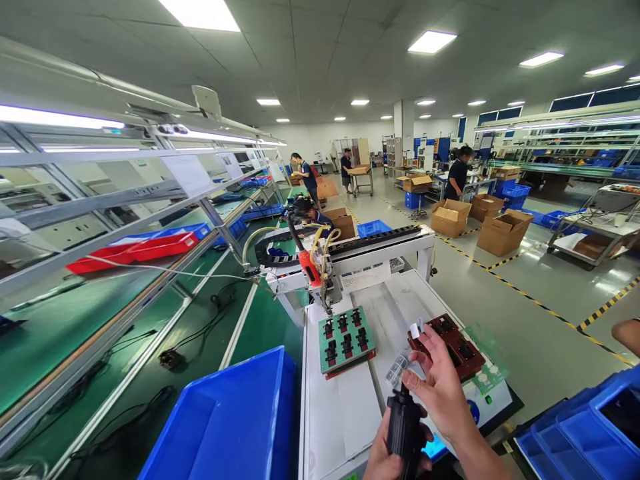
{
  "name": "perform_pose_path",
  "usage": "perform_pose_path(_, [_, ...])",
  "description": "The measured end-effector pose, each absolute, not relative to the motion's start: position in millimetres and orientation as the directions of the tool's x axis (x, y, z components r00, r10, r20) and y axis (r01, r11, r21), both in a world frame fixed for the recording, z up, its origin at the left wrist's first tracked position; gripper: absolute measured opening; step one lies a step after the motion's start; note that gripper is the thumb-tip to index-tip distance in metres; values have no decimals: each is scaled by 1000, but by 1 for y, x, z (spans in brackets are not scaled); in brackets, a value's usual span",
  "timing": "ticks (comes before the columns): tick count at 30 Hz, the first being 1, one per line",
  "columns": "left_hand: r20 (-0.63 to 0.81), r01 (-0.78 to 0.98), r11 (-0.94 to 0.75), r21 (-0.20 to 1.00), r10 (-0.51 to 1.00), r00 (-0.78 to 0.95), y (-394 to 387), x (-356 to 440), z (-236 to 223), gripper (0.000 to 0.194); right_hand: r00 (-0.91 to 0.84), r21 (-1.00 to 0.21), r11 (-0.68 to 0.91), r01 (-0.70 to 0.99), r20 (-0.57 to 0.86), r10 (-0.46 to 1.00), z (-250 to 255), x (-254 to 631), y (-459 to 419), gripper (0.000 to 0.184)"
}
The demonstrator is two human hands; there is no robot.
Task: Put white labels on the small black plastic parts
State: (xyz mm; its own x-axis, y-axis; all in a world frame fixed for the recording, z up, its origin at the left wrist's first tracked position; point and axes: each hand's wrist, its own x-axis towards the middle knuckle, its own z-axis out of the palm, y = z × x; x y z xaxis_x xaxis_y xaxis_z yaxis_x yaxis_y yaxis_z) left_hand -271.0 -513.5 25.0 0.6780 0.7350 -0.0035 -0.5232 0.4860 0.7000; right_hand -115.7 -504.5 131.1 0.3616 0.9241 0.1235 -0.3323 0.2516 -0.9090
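My left hand (383,457) is closed around a black plastic part (404,427) at the bottom of the view. My right hand (440,387) reaches over it with its fingers curled, and a small white piece (415,329) sits at the fingertips. Just beyond the right hand lies a dark red fixture tray (453,343) with black parts in its slots. A green fixture tray (346,339) with several black parts rests under the head (325,277) of a white benchtop machine.
A blue bin (225,420) stands at lower left and blue crates (590,427) at lower right. A green conveyor line (100,333) with racks runs along the left. Cardboard boxes (503,230) and several people stand on the floor beyond. Someone's elbow (627,333) shows at the right edge.
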Motion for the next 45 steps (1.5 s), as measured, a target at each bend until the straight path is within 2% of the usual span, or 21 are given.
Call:
perform_pose_path(4, [13,-508,299,808,852,523,-506,-280,12,95,342,-912,275,-305,165,925,110,-126,-511,71])
perform_pose_path(6, [24,-434,158,887,923,385,-500,-288,9,92,395,-934,293,-204,195,898,99,-126,-515,69])
perform_pose_path(8, [120,-300,-39,953,958,259,-494,-298,11,85,439,-954,269,-135,186,879,92,-123,-522,72])
perform_pose_path(11, [327,-49,-325,945,919,220,-485,-309,21,73,405,-963,188,-194,96,909,89,-122,-534,78])
perform_pose_path(14, [425,66,-451,890,873,239,-478,-313,30,69,302,-952,111,-286,21,953,91,-126,-542,91])
perform_pose_path(19, [428,72,-458,886,867,257,-474,-310,32,70,214,-955,27,-296,-39,976,92,-131,-539,107])
perform_pose_path(28, [374,71,-398,915,900,223,-476,-306,38,67,210,-992,-11,-129,-38,977,109,-128,-539,104])
perform_pose_path(34, [395,63,-417,907,891,222,-474,-306,39,69,175,-999,-27,-28,-31,984,110,-123,-537,101])
perform_pose_path(37, [394,54,-415,908,890,229,-474,-307,38,69,166,-998,10,60,20,986,100,-125,-540,93])
perform_pose_path(41, [344,16,-357,934,910,231,-474,-312,29,72,263,-966,136,220,193,945,77,-136,-546,72])
perform_pose_path(43, [321,-11,-328,945,915,246,-472,-314,24,78,365,-957,168,236,248,897,67,-139,-546,76])
perform_pose_path(45, [337,-18,-345,938,903,266,-470,-315,21,81,391,-975,140,171,198,899,60,-138,-543,90])
